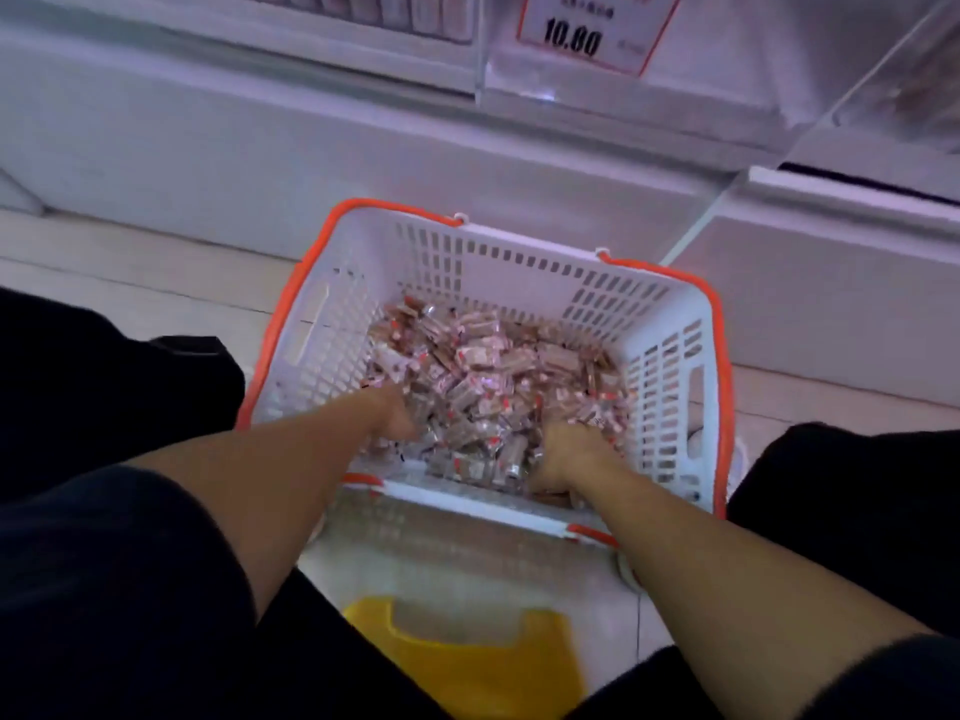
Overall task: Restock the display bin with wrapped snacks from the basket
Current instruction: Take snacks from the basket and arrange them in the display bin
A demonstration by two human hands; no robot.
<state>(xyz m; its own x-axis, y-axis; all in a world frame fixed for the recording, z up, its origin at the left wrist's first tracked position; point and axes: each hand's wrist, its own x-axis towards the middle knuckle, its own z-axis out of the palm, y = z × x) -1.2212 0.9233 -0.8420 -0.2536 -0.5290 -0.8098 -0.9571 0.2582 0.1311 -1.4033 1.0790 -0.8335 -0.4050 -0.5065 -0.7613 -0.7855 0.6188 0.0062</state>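
Both hands dig into the wrapped snacks [483, 387] heaped in the white basket [670, 356]: left hand [397, 415] and right hand [569, 452], each grip curled around snacks. Above, a price tag [592, 31] reads "10.00".

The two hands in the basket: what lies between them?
In the head view, wrapped snacks fill the gap between the left hand and right hand.
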